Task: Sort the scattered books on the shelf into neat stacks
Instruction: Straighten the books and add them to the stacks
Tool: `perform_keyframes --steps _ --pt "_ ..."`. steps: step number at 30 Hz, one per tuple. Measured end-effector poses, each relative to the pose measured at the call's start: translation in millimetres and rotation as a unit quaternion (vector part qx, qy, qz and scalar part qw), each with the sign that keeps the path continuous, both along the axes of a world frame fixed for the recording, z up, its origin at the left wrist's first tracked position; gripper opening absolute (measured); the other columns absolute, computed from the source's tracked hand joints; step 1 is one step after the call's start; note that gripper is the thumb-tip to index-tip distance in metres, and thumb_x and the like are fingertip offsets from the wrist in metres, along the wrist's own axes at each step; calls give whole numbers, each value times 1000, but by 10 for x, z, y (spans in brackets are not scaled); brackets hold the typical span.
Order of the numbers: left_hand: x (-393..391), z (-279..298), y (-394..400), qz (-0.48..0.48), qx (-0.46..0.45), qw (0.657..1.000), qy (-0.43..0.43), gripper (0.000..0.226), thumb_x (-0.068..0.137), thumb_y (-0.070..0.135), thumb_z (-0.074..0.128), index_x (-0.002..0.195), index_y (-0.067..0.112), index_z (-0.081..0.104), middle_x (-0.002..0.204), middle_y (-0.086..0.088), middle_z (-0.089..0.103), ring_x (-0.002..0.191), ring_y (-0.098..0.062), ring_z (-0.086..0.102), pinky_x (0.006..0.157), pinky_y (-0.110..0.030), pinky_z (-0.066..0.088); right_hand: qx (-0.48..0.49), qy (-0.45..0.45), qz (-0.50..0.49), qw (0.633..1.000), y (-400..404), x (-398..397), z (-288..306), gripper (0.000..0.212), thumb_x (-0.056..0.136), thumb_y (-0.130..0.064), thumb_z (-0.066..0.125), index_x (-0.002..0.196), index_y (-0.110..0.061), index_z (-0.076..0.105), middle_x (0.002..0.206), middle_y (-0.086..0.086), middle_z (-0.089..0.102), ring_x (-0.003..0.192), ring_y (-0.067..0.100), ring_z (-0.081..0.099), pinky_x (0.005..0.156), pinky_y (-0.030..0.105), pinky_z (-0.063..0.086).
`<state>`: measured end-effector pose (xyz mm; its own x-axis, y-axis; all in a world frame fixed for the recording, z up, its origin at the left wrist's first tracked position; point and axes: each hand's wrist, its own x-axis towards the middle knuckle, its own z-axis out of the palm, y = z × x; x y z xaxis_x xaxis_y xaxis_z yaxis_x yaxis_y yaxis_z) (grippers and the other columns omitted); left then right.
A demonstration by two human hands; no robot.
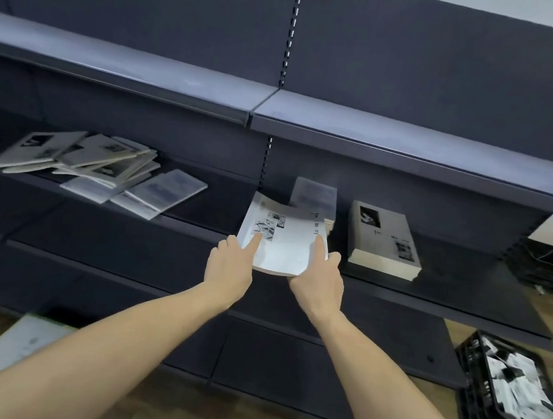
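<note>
Both hands hold one white book (283, 241) by its near corners: the left hand (230, 266) pinches the near-left corner with its forefinger laid on the cover, and the right hand (318, 279) clasps the near-right corner, thumb on top. The book hangs tilted over the front edge of the middle shelf (447, 297), its far edge curling up, so it looks thin and floppy.

Just beyond the grip stands a small grey-covered stack (314, 196); beyond and to the right of the right hand lies a taller, squared white stack (383, 242) whose cover seems to match the held book. Judging by that, the matching stack is the likely target: keep both corners supported so the book stays flat, lower it spine-aligned, then square the edges with flat palms. Letting go early risks it sliding off skewed.

Far to the left of the left hand, the scattered pile (100, 168) remains unsorted, overlapping at odd angles
</note>
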<state>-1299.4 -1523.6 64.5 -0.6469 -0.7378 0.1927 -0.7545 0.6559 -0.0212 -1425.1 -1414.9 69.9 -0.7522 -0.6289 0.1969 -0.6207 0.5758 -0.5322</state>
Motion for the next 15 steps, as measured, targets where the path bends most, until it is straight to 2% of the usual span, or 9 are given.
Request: perform_keyframes --steps 6,11,15 --pt "-972 36 574 -17 -15 999 25 84 87 3 47 155 30 6 103 -8 46 80 -20 36 73 -29 37 4 21 -27 999 630 -915 111 84 73 -7 61 144 -31 23 106 2 34 62 19 50 49 26 38" --pt "-1799 -21 1067 -33 0 999 28 82 87 3 48 154 30 10 105 -9 48 81 -20 37 73 -29 36 12 15 -38 999 1171 -1731 64 76 73 -8 59 139 -30 28 107 4 35 64 19 49 50 27 39" --pt "-2196 -197 1409 -34 47 998 -11 82 88 4 47 154 32 8 111 -10 48 92 -23 49 73 -30 39 45 2 -37 998 1492 -2159 -70 64 72 -10 59 129 -26 34 103 3 36 62 21 52 50 29 43"
